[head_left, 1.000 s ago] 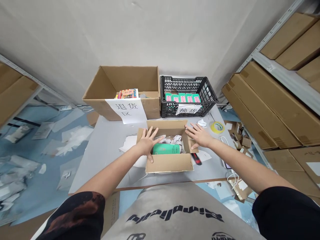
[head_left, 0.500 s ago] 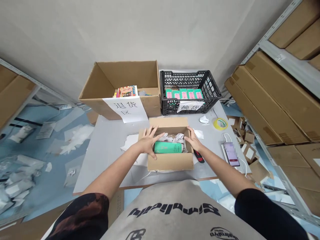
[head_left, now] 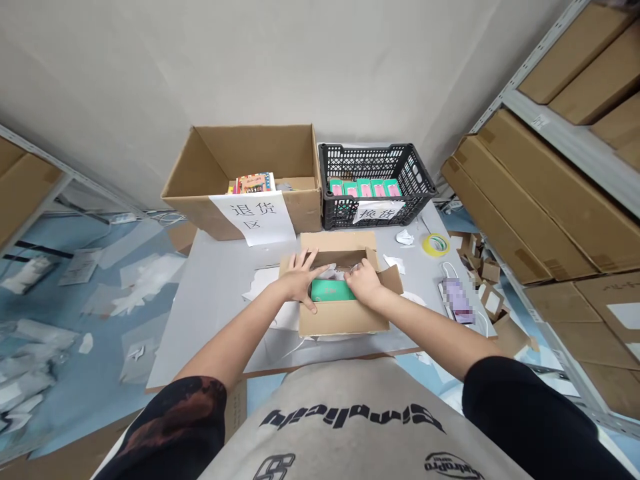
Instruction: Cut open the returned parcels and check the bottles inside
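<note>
An open cardboard carton (head_left: 344,321) stands on the grey table, with a green box (head_left: 331,291) lying inside it among crumpled white paper (head_left: 340,272). My left hand (head_left: 300,277) rests on the carton's left edge with its fingers spread, holding nothing. My right hand (head_left: 364,281) reaches over the right side into the carton and lies on the crumpled paper just beyond the green box. Whether those fingers grip the paper I cannot tell. My hands hide part of the green box and the carton's side walls.
Behind the carton stand a labelled cardboard box (head_left: 250,153) holding colourful packages and a black plastic crate (head_left: 375,160) of green-and-pink boxes. A tape roll (head_left: 435,245) and a phone with a blurred screen (head_left: 457,300) lie to the right. Carton-filled shelves (head_left: 540,193) flank the table.
My right hand has moved left from the carton's right edge to inside it, over the paper. The right flap now stands out, and more of the green box is covered.
</note>
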The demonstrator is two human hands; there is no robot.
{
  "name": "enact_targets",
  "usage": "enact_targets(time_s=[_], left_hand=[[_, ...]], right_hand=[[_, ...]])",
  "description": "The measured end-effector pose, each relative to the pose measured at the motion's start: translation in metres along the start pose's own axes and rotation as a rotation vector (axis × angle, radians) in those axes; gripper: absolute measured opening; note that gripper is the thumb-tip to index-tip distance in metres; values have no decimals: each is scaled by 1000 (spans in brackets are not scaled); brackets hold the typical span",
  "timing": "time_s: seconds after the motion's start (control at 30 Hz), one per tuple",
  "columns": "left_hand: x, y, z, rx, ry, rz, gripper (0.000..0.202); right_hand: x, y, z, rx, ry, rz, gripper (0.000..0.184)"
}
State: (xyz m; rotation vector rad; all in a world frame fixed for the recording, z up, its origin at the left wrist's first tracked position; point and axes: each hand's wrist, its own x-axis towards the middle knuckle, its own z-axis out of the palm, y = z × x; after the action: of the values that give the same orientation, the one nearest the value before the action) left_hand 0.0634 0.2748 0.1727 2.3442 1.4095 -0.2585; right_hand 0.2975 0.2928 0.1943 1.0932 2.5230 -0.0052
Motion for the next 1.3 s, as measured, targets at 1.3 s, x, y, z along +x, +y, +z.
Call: enact_targets(time_s=[1.3], left_hand=[[44, 51, 43, 145, -112, -246, 63]], right_hand=[[24, 17, 62, -11, -148, -128, 83]])
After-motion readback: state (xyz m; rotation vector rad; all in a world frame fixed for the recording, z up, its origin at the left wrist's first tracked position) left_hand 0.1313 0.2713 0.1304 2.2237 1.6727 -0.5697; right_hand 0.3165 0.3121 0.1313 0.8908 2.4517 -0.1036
